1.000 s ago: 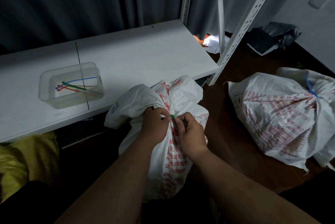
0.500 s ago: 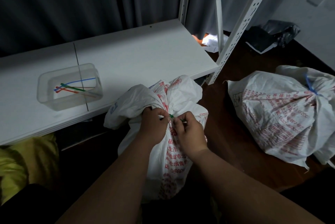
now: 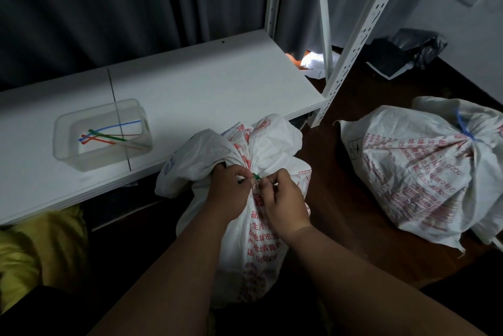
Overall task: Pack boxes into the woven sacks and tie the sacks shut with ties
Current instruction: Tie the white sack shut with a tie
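Observation:
A white woven sack (image 3: 261, 229) with red print stands on the floor in front of me, its neck gathered into a bunch. A green tie (image 3: 256, 177) shows as a short piece at that neck, between my two hands. My left hand (image 3: 230, 188) grips the bunched neck and pinches the tie from the left. My right hand (image 3: 283, 195) pinches the tie's other end, fingers curled. Most of the tie is hidden by my fingers. The boxes inside the sack are out of sight.
A second sack (image 3: 424, 172), tied with a blue tie (image 3: 462, 128), lies on the dark floor to the right. On the white shelf (image 3: 204, 90) a clear tub (image 3: 100, 135) holds several coloured ties. A shelf upright (image 3: 353, 44) stands behind; yellow cloth (image 3: 40, 248) lies lower left.
Both hands stay at the sack's neck on the green tie, with only small finger shifts. The view has drifted slightly.

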